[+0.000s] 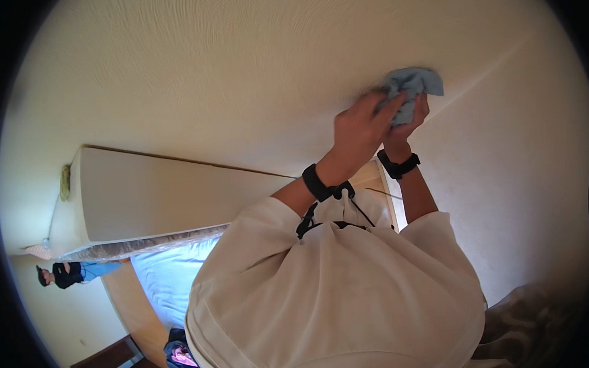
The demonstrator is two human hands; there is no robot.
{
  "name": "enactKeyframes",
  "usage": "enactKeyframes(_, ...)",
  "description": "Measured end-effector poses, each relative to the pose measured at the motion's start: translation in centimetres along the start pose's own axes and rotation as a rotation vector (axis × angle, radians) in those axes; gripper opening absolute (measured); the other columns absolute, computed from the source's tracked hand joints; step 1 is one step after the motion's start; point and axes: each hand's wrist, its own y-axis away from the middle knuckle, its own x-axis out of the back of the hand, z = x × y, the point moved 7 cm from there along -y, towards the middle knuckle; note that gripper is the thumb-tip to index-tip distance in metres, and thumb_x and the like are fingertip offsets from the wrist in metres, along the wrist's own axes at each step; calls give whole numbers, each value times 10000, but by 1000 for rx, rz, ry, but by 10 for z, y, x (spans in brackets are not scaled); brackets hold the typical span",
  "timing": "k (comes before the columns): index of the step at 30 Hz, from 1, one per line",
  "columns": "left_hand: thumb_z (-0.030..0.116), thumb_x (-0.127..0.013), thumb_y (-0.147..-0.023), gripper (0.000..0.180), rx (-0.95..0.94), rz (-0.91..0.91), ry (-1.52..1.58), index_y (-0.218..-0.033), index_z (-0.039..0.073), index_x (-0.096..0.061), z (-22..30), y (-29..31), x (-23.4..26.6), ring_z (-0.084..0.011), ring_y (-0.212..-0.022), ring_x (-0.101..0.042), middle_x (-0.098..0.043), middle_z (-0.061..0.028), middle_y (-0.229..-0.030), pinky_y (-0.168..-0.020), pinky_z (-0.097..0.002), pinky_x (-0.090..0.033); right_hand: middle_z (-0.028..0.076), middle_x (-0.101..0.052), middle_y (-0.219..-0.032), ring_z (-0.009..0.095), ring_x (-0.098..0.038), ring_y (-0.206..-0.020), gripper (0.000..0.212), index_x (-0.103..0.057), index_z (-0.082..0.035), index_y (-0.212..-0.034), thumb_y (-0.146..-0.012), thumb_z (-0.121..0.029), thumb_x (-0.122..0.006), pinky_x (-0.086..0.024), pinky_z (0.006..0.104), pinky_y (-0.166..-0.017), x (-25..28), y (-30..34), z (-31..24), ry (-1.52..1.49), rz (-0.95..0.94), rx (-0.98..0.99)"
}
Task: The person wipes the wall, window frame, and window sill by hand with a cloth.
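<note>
A crumpled blue-grey cloth (413, 84) is up against the cream textured surface, close to where it meets the smoother wall on the right. My left hand (364, 125) reaches up to it with a black band around the wrist, its fingers bent onto the cloth's left side. On the other side, my right hand (410, 123) grips the cloth's lower right part, and a black band circles that wrist too. Folds of cloth hide some fingertips of both hands. Both arms come out of loose cream sleeves.
A long white box-like panel (158, 195) juts out at the left, with a greenish item (65, 182) hanging at its end. Below it lies a bed with a light blue sheet (168, 280). Another person (67, 275) stands far left. Brown patterned fabric (520, 328) is at lower right.
</note>
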Motion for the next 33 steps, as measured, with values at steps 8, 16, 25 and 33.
enactKeyframes(8, 19, -668, -666, 526, 64, -192, -18, -1166, 183, -655, -29, 52, -23, -232, -806, -604, -569, -54, -989, -618, -337, -529, 250, -351, -1345, 406, -369, -1238, 784, -366, 22, -1332, -749, -315, -768, -318, 506, -1030, -11, 96, 18, 61, -140, -324)
enactKeyframes(16, 48, -725, -583, 541, 100, 142, -94, -1116, 72, -638, -47, 47, 96, -299, -803, -600, -576, -120, -1012, -618, -357, -510, 137, -466, -1279, 351, -482, -1159, 689, -534, -136, -1255, -648, -326, -799, -405, 510, -942, -69, 5, -97, -201, -281, 61)
enactKeyframes(25, -38, -685, -661, 510, 252, 219, -369, -1144, 8, -528, -83, 105, 147, -335, -888, -536, -507, -163, -964, -737, -395, -456, 20, -514, -1194, 275, -528, -1141, 572, -571, -259, -1233, -694, -307, -754, -419, 445, -1018, -125, 22, -157, -389, -301, 189)
enactKeyframes(33, -44, -689, -700, 385, 470, 40, -224, -1056, 3, -548, -114, 159, 102, -315, -846, -573, -536, -150, -958, -650, -354, -492, 15, -561, -1184, 234, -517, -1177, 461, -618, -216, -1108, -666, -154, -729, -402, 427, -1056, -119, 123, -123, -307, -621, 213)
